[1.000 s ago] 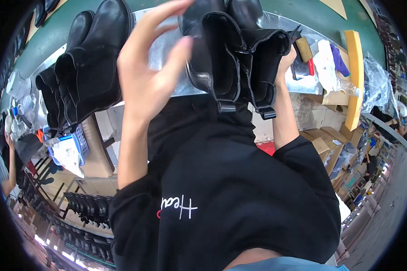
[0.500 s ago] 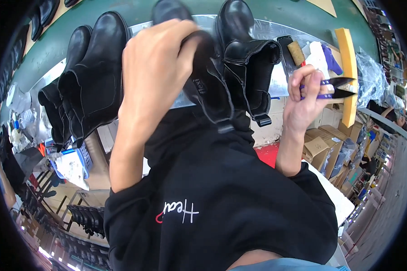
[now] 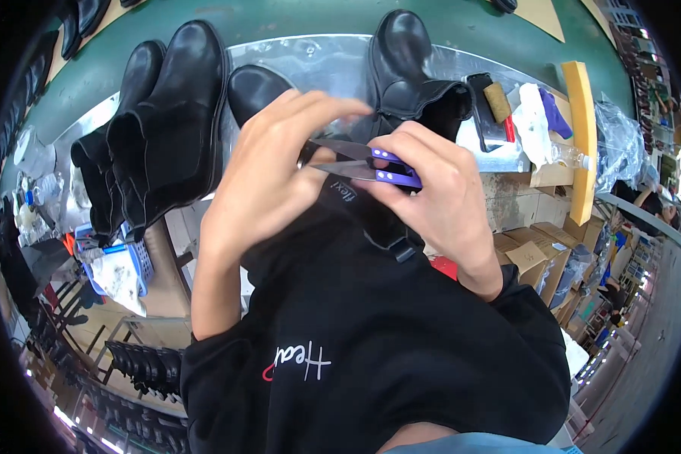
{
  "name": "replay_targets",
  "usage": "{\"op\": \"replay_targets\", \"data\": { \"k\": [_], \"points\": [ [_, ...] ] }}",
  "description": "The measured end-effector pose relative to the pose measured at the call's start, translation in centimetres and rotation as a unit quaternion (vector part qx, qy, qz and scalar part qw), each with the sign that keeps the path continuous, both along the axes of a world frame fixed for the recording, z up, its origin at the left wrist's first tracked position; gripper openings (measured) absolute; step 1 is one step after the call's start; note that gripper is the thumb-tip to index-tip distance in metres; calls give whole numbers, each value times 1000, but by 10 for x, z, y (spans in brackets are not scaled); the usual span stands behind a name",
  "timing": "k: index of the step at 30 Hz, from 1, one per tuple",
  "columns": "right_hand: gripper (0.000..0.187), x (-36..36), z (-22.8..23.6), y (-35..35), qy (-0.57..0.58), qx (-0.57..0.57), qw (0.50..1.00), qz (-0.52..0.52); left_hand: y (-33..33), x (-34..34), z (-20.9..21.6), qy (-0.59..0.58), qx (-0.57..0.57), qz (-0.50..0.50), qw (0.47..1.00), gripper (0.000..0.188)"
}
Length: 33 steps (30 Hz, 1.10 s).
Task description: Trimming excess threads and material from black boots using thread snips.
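A black ankle boot (image 3: 256, 89) lies toe-away in front of my body, its shaft toward me. My left hand (image 3: 261, 178) grips it around the ankle, with the index finger stretched out to the right. My right hand (image 3: 450, 193) holds purple-handled thread snips (image 3: 396, 177). Their blades are apart and point left, at the boot beside my left thumb. Whether they touch the boot or a thread is too small to tell. A second black boot (image 3: 402, 57) lies just to the right, its shaft partly behind my right hand.
Two more black boots (image 3: 193, 76) lie at the left on the green table (image 3: 303, 19). To the right are a brush-like piece with a red handle (image 3: 498, 106), a white cloth (image 3: 533, 125), a purple cloth (image 3: 556, 113) and a yellow strip (image 3: 580, 144). A blue basket (image 3: 140, 261) stands lower left.
My right hand has brought the snips leftward from the right side to the boot. My left hand and the boot have shifted, and the boot's toe now lies lower and further left.
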State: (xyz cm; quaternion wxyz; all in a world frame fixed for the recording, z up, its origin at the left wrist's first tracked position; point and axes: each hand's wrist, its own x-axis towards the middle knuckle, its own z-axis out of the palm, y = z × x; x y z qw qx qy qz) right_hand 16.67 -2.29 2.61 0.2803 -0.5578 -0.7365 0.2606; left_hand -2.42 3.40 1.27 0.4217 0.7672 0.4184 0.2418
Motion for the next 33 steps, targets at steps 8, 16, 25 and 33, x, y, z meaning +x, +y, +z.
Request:
{"op": "replay_targets", "data": {
  "k": [8, 16, 25, 33],
  "points": [
    [20, 14, 4, -7, 24, -51, 998, -41, 12, -4, -16, -98, -47, -87, 990, 27],
    [22, 2, 6, -13, -34, -85, 996, -7, 10, -11, -9, -44, -29, -91, 994, 18],
    [13, 12, 7, -13, -43, -112, 989, -88, 4, -24, -30, -175, -111, -122, 971, 9],
    [16, 10, -3, -14, 15, -160, 970, -182, 38, 3, -34, -67, -140, -165, 974, 20]
  ]
}}
